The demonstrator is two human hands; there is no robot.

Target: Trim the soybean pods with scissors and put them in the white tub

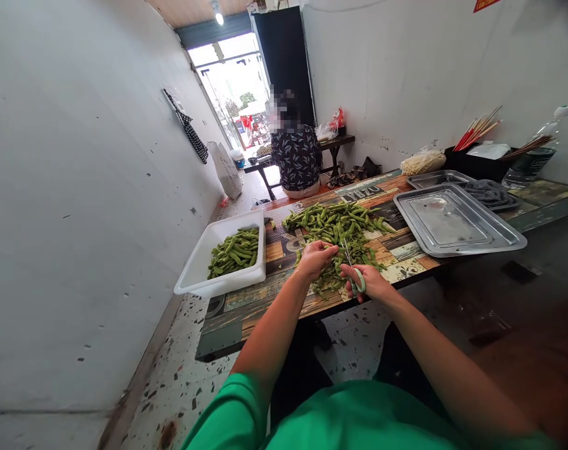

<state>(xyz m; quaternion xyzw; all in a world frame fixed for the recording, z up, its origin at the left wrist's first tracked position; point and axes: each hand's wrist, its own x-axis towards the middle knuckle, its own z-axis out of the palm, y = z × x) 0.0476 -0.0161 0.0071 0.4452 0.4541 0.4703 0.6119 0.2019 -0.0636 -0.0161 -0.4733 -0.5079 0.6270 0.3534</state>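
Note:
In my right hand (365,280) is a pair of scissors (357,284) with pale green handles, its blades apart and pointing up toward my left hand. My left hand (317,257) is closed in a pinch close to the blades; what it pinches looks like a green bean pod, mostly hidden by the fingers. Under and beyond both hands spreads a loose pile of green bean pods (330,219) on the patterned table (265,300). Trimmed scraps (328,282) lie nearest me. More pods (237,253) fill part of a white plastic tub (194,265) on the left.
Right of the pile lie a metal tray (452,219) and a smaller tray with a grey cloth (487,192). Behind them stand a black box of skewers (475,164) and a plastic bottle (532,159). A seated person (295,156) faces away near the doorway.

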